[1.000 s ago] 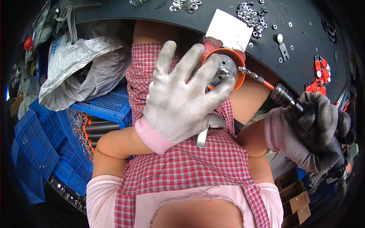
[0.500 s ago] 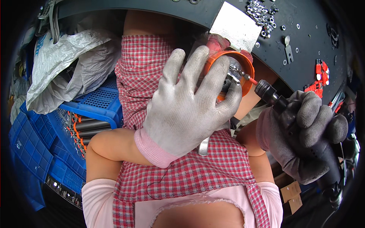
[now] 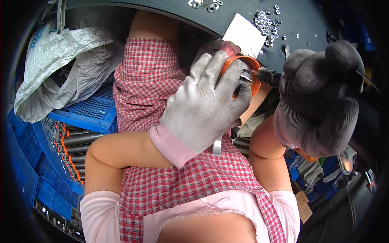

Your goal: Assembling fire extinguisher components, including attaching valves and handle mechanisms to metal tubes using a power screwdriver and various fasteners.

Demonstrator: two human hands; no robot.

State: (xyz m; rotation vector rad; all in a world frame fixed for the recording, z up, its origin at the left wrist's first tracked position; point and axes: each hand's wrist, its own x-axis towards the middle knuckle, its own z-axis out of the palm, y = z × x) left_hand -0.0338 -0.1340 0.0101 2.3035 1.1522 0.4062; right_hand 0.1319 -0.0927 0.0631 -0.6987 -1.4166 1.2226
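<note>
My left hand (image 3: 204, 99), in a white-grey knit glove with a pink cuff, grips a round orange-rimmed part (image 3: 256, 65) above my lap. Its fingers reach over the left side of the rim, and the thumb curls around the near side. Metal hardware (image 3: 247, 78) shows inside the ring, partly hidden by the fingers. My right hand (image 3: 320, 93), in a darker soiled glove, is wrapped around a black power screwdriver (image 3: 269, 77). The driver's nose points left and meets the right side of the orange rim; I cannot tell whether its tip sits on a screw.
Nuts (image 3: 265, 26) and washers (image 3: 206, 5) lie on the dark table beside a white sheet (image 3: 244, 34). On the left, a blue crate (image 3: 95, 113) stands near black tubes with orange ends (image 3: 81, 139) and a white woven sack (image 3: 60, 65). A metal strip (image 3: 217, 146) lies on my checked apron.
The driver has come up and left, its nose now at the orange rim and its red bit out of sight. My left hand keeps its hold on the orange-rimmed part, tilting slightly.
</note>
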